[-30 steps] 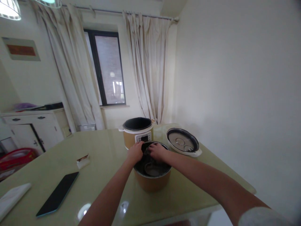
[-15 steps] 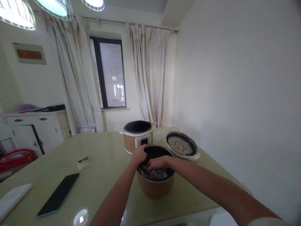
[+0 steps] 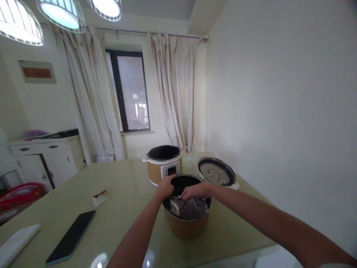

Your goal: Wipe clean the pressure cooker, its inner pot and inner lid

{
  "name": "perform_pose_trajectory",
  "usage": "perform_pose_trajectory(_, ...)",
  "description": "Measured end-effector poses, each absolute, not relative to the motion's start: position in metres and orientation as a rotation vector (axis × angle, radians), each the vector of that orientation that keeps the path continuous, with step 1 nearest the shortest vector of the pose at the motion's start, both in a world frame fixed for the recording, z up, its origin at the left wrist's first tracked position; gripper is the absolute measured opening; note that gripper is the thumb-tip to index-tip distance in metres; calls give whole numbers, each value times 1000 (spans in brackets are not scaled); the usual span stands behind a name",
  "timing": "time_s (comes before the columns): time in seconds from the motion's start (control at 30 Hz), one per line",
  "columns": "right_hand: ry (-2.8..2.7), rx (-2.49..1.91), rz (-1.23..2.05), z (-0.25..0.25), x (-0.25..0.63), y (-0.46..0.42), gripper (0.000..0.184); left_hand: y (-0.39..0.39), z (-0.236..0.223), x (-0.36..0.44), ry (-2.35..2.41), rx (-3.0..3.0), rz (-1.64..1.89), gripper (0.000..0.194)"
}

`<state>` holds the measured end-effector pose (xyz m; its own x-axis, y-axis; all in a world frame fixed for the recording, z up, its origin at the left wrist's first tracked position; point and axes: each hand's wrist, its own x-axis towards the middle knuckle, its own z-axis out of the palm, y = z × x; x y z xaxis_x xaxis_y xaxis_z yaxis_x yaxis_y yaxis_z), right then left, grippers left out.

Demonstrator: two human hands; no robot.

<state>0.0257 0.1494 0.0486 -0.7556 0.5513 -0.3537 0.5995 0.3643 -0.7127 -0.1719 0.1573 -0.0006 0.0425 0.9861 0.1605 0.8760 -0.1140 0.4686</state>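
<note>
Cloth, grey and rumpled, lies inside the tan pot, pinched in the right grip; the left grip clasps the pot. The cloth bunches higher than before.

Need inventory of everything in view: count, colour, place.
Pot: 1, tan, near cooker
Cloth: 1, grey, in pot
Cooker: 1, tan and white, behind pot
Lid: 1, grey and white, right of cooker
Device: 1, black, table's left
Packet: 1, white and brown, beyond device
Flat item: 1, white, far left
Table: 1, green, underneath
Cabinet: 1, white, far left
Basket: 1, red, by cabinet
Curtains: 2, cream, flanking window
Window: 1, dark frame, back wall
Lamps: 3, white, upper left
Wall panel: 1, grey and brown, left
Left grip: 1, pot's rim
Right grip: 1, on cloth
</note>
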Motion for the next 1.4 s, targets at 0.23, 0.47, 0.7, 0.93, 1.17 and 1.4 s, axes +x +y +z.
perform_pose_trajectory(0.23,2440,935,-1317,71,36,156,14,156,2,-167,1896,2070,647,71)
perform_pose_trajectory(0.47,2396,1149,-1919,48,9,127,18,159,6,-165,1908,2062,607,71)
perform_pose_trajectory(0.7,2326,1083,-1454,58,35,135,44,154,6,-166,1883,2048,669,71)
perform_pose_trajectory(0.93,2274,1048,-279,38,33,164,19,146,10,-156,1880,2031,677,69)
perform_pose_trajectory(1.17,2922,574,436,-3,13,184,18,144,9,-153,1890,2063,674,69)
perform_pose_trajectory(1.4,2969,628,497,-7,18,185,25,144,6,-154,1886,2080,663,67)
